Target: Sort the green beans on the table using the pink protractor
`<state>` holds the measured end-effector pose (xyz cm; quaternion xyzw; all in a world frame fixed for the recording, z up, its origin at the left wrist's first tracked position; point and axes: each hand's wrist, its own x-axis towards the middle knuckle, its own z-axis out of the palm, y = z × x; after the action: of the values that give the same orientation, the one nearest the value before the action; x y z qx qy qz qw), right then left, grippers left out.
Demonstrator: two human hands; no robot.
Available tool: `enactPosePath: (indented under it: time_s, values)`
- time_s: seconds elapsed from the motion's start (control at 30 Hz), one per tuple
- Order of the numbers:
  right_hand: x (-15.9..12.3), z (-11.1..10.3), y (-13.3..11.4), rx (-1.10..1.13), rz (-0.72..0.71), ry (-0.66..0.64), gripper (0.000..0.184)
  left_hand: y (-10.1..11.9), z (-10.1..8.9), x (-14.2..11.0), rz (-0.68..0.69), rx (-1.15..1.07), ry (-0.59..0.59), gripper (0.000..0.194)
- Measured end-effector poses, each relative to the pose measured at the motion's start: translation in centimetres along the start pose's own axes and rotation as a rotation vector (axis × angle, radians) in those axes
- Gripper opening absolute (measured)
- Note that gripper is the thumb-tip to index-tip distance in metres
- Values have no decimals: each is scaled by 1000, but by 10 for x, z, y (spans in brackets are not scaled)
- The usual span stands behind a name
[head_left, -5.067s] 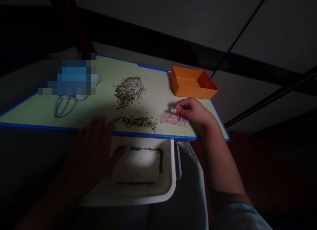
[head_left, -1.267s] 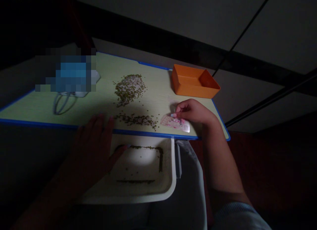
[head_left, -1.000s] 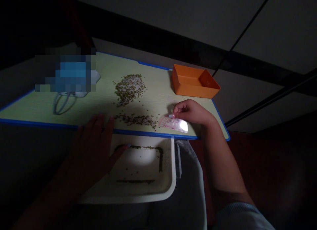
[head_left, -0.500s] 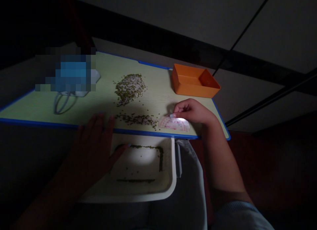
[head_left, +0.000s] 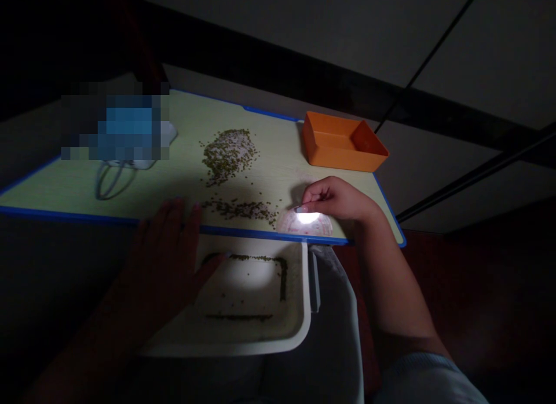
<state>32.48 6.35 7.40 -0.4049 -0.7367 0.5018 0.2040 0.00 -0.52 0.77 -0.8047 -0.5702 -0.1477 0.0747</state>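
Note:
My right hand [head_left: 336,198] is closed in a pinch at the upper edge of a clear protractor [head_left: 287,223] with pink markings. The protractor stands near the table's front edge, with bright glare on its middle. To its left lies a loose row of small green and pale seeds or beans [head_left: 241,209]; a larger heap [head_left: 230,153] of them sits farther back. My left hand [head_left: 167,256] is in shadow, fingers spread over the table edge. Its thumb reaches over a white tray [head_left: 304,311], where more green grains line the floor's edges.
An orange box [head_left: 334,157] stands at the back right of the pale, blue-edged table [head_left: 278,181]. At the left, a blurred-out blue object [head_left: 129,123] rests by a white item with a grey cord loop [head_left: 106,184]. Grey fabric lies under the tray.
The protractor's glare has grown larger and brighter as my right hand tilts it slightly and shifts a little toward me. My left hand and the grains look the same.

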Motion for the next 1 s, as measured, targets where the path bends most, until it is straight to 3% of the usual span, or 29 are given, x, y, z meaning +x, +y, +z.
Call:
enactPosePath:
  time_s: [0.63, 1.0]
  values:
    - [5, 3, 3, -55, 8, 86, 25, 3, -1, 0, -1, -2, -16, 82]
    - [7, 6, 1, -44, -2, 73, 33, 0, 0, -1, 2, -1, 1, 82]
